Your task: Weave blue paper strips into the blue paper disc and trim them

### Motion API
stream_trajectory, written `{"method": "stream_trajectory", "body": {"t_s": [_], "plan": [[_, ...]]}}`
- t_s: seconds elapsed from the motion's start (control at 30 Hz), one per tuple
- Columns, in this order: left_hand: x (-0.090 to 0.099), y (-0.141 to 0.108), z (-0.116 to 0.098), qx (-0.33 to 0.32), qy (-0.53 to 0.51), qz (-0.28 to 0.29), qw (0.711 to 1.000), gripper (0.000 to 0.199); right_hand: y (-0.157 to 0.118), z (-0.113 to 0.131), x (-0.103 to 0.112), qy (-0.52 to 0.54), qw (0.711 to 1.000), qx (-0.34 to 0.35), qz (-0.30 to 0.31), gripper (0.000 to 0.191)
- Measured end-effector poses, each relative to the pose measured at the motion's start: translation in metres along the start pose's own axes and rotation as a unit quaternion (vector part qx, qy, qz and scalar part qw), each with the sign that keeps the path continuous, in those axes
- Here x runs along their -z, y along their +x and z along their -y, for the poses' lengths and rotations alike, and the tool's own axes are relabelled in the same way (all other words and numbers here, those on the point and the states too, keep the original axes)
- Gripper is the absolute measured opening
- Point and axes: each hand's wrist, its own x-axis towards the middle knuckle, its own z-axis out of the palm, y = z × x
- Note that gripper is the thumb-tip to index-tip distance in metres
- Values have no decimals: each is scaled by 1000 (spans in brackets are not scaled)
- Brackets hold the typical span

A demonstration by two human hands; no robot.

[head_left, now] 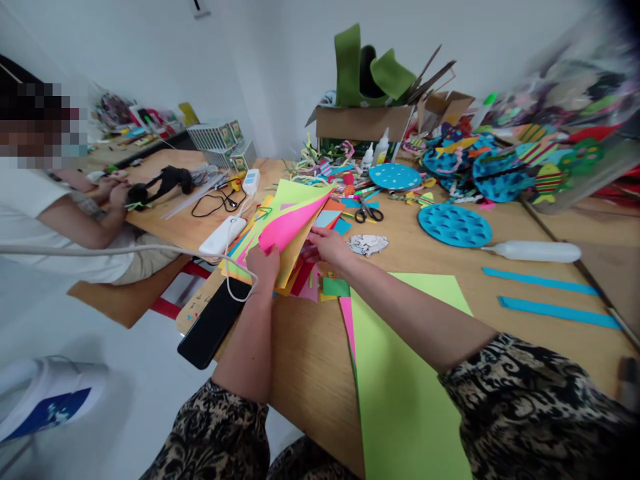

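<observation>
A pile of coloured paper (293, 230) lies near the table's front left, its top pink and yellow-green sheets curled upward. My left hand (265, 263) is closed on the near edge of the curled sheets. Fingers apart, my right hand (330, 248) reaches in at the pile's right side, touching the sheets; its fingertips are partly hidden there. Black-handled scissors (369, 212) and a white paper cutout (369, 245) lie just beyond my right hand. Under my right forearm is a large yellow-green sheet (405, 373), with pink showing at its left edge.
A black phone (215, 327) overhangs the left edge, beside a white power bank (223, 235) with a cable. Blue discs (454, 225), a white glue bottle (537, 251) and blue strips (560, 311) lie right. A cardboard box (363, 123) stands behind. Another person (65, 220) sits left.
</observation>
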Motion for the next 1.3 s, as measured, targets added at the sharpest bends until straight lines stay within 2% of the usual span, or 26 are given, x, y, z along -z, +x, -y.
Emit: {"method": "stream_trajectory", "body": {"t_s": [0.3, 0.43, 0.53, 0.7, 1.0, 1.17, 1.3], "plan": [[6, -4, -2, -23, -47, 35, 998, 35, 6, -14, -10, 52, 998, 31, 2, 53], [12, -6, -1, -52, -117, 99, 987, 39, 10, -15, -14, 52, 998, 30, -19, 57], [14, -6, 1, -61, -111, 131, 983, 41, 10, -14, -15, 44, 998, 20, -27, 58], [13, -2, 4, -28, -94, 126, 987, 41, 4, -15, -11, 40, 999, 12, -12, 63], [12, 0, 6, 10, -105, 108, 989, 40, 6, -18, -7, 17, 1000, 2, -15, 61], [10, 0, 7, 6, -114, 110, 987, 40, 4, -15, -8, 48, 998, -4, 34, 58], [12, -2, 5, -21, -125, 127, 984, 43, 4, -13, -11, 23, 999, 4, 22, 67]]}}
